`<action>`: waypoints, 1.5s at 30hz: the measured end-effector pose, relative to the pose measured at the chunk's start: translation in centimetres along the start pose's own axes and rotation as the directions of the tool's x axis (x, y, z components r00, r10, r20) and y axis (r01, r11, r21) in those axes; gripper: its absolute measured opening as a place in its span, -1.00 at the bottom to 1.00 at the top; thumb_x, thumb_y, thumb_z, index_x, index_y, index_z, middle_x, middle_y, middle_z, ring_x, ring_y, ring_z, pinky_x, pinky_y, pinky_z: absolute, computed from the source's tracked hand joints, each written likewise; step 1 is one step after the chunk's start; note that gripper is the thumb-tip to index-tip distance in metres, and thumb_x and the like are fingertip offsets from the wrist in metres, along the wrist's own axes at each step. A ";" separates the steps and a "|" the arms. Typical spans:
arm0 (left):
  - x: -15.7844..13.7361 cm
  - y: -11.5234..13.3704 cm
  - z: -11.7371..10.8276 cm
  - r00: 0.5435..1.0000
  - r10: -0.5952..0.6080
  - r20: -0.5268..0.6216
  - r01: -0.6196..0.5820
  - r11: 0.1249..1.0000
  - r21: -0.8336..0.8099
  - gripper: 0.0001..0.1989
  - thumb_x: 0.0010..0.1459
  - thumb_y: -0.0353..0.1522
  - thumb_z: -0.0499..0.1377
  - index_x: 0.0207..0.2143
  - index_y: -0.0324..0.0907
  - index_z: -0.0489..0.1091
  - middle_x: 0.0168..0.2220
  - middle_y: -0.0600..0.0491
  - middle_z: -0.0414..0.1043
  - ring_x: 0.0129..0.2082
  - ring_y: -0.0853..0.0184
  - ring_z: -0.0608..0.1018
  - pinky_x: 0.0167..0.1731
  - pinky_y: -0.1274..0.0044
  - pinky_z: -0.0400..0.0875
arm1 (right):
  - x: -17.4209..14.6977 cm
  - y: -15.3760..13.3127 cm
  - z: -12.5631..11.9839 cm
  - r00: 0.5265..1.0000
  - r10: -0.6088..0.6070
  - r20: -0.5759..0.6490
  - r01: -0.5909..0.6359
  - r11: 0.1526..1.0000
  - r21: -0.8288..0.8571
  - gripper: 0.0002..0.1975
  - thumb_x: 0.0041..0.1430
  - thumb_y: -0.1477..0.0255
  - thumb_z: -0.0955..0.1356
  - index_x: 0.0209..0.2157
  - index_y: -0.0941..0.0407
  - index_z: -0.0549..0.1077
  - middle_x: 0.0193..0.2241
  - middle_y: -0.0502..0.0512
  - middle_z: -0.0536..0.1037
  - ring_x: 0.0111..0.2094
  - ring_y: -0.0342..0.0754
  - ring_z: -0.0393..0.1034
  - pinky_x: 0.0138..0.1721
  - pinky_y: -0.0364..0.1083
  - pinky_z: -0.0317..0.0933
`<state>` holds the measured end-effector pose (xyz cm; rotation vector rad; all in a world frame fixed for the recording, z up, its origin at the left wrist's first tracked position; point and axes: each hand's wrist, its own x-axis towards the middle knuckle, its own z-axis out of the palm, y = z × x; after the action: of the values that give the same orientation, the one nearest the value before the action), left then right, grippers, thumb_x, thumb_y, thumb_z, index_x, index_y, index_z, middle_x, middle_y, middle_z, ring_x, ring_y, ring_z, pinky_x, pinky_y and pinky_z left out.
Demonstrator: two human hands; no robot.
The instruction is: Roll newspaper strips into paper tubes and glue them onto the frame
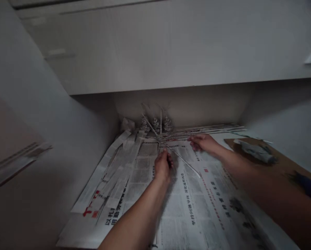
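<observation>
My left hand [163, 164] is closed in a pinch on the lower part of a woven piece of crossed rolled-paper sticks [160, 139]. Its thin sticks spread outward, one slanting down to the right and others pointing up. Off to the right, my right hand [202, 142] has its fingertips pinched at the end of a paper stick that runs sideways from the woven centre. Dim light and blur hide the exact grip. Beneath both hands lie spread newspaper sheets [171, 198].
Three small woven cones [156, 124] stand against the back wall. A bundle of rolled-paper sticks [209, 129] lies along the back. Cut paper strips [119, 152] cover the left side. A brown board [280, 152] carries a crumpled wrapper [256, 151]. A pale panel [171, 48] overhangs the surface.
</observation>
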<state>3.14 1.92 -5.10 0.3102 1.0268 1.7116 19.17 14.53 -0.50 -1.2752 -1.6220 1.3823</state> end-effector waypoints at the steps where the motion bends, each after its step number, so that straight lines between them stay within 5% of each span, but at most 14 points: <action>1: 0.0 -0.1 0.1 0.999 0.035 0.005 -0.036 0.999 0.037 -0.60 -0.02 -0.07 0.21 -0.56 -0.23 0.26 -0.68 0.18 0.20 -0.72 0.54 0.25 -0.72 0.66 0.09 | -1.0 1.1 0.3 1.000 -0.025 0.007 0.025 0.999 -0.025 -0.77 0.09 0.31 0.35 -0.31 0.21 0.47 -0.53 0.06 0.43 -0.65 -0.22 0.29 -0.71 -0.25 0.01; 5: -0.1 -0.1 0.2 0.976 0.214 0.048 -0.220 0.962 0.165 -0.55 0.00 -0.01 0.16 -0.60 -0.21 0.25 -0.70 0.17 0.16 -0.72 0.52 0.22 -0.72 0.63 0.05 | -4.2 4.4 0.9 0.993 -0.096 -0.073 0.091 0.994 -0.062 -0.64 0.09 0.17 0.30 -0.29 0.19 0.47 -0.54 0.03 0.39 -0.67 -0.24 0.21 -0.71 -0.23 0.02; 9: -1.3 1.3 0.5 0.896 0.407 0.177 -0.438 0.875 0.208 -0.54 0.04 0.01 0.10 -0.59 -0.21 0.28 -0.71 0.18 0.14 -0.70 0.52 0.21 -0.67 0.64 0.09 | -5.6 5.9 1.5 0.980 -0.147 -0.133 0.123 0.978 -0.169 -0.58 0.07 0.10 0.27 -0.31 0.18 0.48 -0.52 0.06 0.41 -0.61 -0.19 0.24 -0.66 -0.20 0.11; 13: -3.5 4.9 0.3 0.828 0.511 0.231 -0.556 0.802 0.217 -0.63 0.08 -0.06 0.11 -0.49 -0.20 0.38 -0.65 0.15 0.23 -0.65 0.49 0.28 -0.61 0.64 0.17 | -5.5 6.7 1.5 0.966 -0.239 -0.094 0.216 0.955 -0.204 -0.59 0.07 0.11 0.27 -0.33 0.19 0.49 -0.51 0.07 0.44 -0.55 -0.15 0.27 -0.52 -0.15 0.22; 16: -4.3 8.3 -1.4 0.809 0.521 0.273 -0.588 0.706 0.395 -0.71 0.03 -0.15 0.19 -0.33 -0.20 0.47 -0.54 0.10 0.37 -0.56 0.45 0.37 -0.57 0.64 0.21 | -5.4 6.9 1.2 0.966 -0.248 -0.073 0.231 0.955 -0.185 -0.57 0.08 0.09 0.26 -0.32 0.18 0.50 -0.53 0.05 0.43 -0.59 -0.17 0.23 -0.54 -0.15 0.20; 22: -2.0 12.9 -8.7 0.768 0.624 0.144 -0.411 0.308 0.858 -0.65 -0.02 -0.10 0.19 -0.61 -0.20 0.39 -0.70 0.16 0.29 -0.65 0.45 0.33 -0.57 0.60 0.16 | -5.5 6.7 0.8 0.978 -0.199 -0.060 0.192 0.975 -0.113 -0.59 0.05 0.09 0.28 -0.33 0.16 0.50 -0.53 0.05 0.44 -0.64 -0.19 0.19 -0.67 -0.20 0.08; 27: 1.2 13.2 -12.4 0.839 0.513 0.182 -0.158 -0.089 0.983 -0.71 0.14 -0.22 0.04 -0.38 -0.19 0.49 -0.44 0.03 0.52 -0.40 0.33 0.52 -0.39 0.57 0.27 | -5.3 6.9 0.7 0.981 -0.186 -0.057 0.180 0.978 -0.106 -0.59 0.06 0.11 0.28 -0.32 0.17 0.50 -0.54 0.04 0.43 -0.65 -0.21 0.19 -0.68 -0.21 0.06; 31: 3.3 12.5 -12.7 0.864 0.487 0.125 -0.051 -0.163 0.985 -0.70 -0.01 -0.30 0.20 -0.19 -0.21 0.45 -0.20 -0.10 0.53 -0.23 0.23 0.53 -0.30 0.52 0.29 | -5.1 7.0 0.6 0.984 -0.171 -0.044 0.164 0.979 -0.121 -0.60 0.07 0.12 0.27 -0.31 0.17 0.49 -0.54 0.03 0.41 -0.64 -0.22 0.20 -0.69 -0.23 0.06; 35: 4.3 12.1 -12.2 0.883 0.460 0.094 0.010 -0.217 0.976 -0.65 -0.14 -0.28 0.29 -0.24 -0.22 0.46 -0.19 -0.14 0.53 -0.23 0.18 0.53 -0.32 0.51 0.28 | -5.3 6.7 0.6 0.987 -0.159 -0.027 0.154 0.979 -0.135 -0.61 0.08 0.13 0.26 -0.31 0.17 0.48 -0.53 0.02 0.39 -0.64 -0.22 0.20 -0.72 -0.24 0.05; 38: 4.0 12.3 -11.9 0.878 0.468 0.102 0.026 -0.259 0.965 -0.75 -0.06 -0.34 0.23 -0.26 -0.21 0.47 -0.22 -0.11 0.53 -0.24 0.20 0.53 -0.33 0.52 0.26 | -5.4 6.5 0.6 0.987 -0.161 -0.027 0.156 0.978 -0.136 -0.63 0.08 0.15 0.26 -0.31 0.17 0.48 -0.53 0.02 0.38 -0.65 -0.22 0.20 -0.73 -0.24 0.04; 42: 1.9 11.9 -10.5 0.872 0.458 0.173 -0.007 -0.341 0.940 -0.84 0.03 -0.35 0.14 -0.38 -0.20 0.49 -0.32 -0.09 0.53 -0.30 0.21 0.52 -0.38 0.52 0.23 | -5.2 6.8 0.6 0.981 -0.194 -0.031 0.187 0.971 -0.147 -0.64 0.11 0.18 0.25 -0.32 0.17 0.49 -0.55 0.02 0.41 -0.65 -0.22 0.21 -0.67 -0.24 0.08; 45: -0.3 9.7 -7.3 0.881 0.359 0.306 -0.138 -0.425 0.895 -0.69 0.10 -0.16 0.07 -0.43 -0.18 0.47 -0.45 -0.02 0.50 -0.40 0.25 0.50 -0.44 0.54 0.19 | -5.0 7.1 0.9 0.960 -0.272 -0.062 0.253 0.944 -0.210 -0.69 0.14 0.26 0.24 -0.34 0.17 0.51 -0.54 0.03 0.47 -0.62 -0.20 0.25 -0.60 -0.21 0.13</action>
<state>-7.72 -2.48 -2.03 1.7566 2.5987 0.5276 21.85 9.30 -7.02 -1.1623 -1.8293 1.0063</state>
